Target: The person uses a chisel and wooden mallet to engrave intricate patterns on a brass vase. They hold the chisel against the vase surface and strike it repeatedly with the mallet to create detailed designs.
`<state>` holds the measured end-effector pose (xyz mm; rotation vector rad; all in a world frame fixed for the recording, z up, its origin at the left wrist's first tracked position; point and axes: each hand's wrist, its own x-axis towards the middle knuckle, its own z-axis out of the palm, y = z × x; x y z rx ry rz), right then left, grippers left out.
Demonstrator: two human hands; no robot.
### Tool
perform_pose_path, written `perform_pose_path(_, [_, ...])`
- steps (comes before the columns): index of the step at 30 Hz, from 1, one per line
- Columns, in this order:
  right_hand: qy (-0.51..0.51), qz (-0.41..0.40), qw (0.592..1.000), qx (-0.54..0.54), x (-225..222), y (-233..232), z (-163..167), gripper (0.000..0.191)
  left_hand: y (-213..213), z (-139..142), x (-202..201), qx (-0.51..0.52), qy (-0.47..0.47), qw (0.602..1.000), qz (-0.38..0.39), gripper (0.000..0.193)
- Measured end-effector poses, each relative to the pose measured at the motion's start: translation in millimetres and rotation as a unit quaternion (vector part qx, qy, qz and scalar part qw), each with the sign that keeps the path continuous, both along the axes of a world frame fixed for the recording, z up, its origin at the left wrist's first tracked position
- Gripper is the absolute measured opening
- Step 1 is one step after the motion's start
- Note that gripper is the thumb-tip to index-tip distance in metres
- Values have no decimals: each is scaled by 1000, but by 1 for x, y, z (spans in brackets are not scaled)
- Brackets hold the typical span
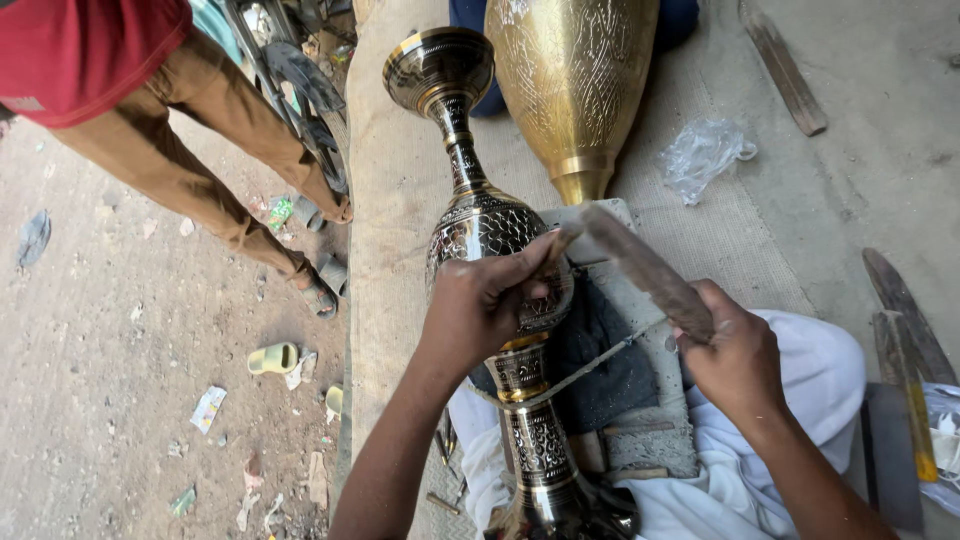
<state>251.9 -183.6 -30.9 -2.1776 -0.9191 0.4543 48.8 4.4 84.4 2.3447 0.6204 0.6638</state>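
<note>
Engraving underway: left hand (480,300) pinches a chisel (562,240) against the brass vase (490,235), right hand (735,355) grips the wooden mallet (645,268) raised beside it, needing a square strike.

Single view, head-mounted, looking steeply down from just above the person's own forearms. Close range: left hand (480,300) and right hand (735,360) fill lower centre, with the engraved brass vase (490,235) running up the middle. Frame top faces outward over the woven mat (740,230); dirt ground (120,380) at left. Lens looks wide-angle, probably. No second view to overlap.
</note>
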Motion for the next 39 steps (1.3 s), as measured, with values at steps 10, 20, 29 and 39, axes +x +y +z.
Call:
perform_pose_path(10, [54, 66, 972, 218, 23, 26, 21, 34, 7, -4, 1, -5, 8, 999, -49, 43])
perform_pose_path(20, [19, 82, 985, 151, 30, 30, 67, 36, -7, -16, -8, 24, -36, 999, 11, 58])
perform_pose_path(29, [-353, 234, 897, 131, 42, 41, 142, 30, -40, -47, -14, 149, -162, 962, 164, 53])
perform_pose_path(39, [-439, 244, 865, -28, 18, 38, 213, 47, -42, -66, -16, 121, -247, 944, 180, 53])
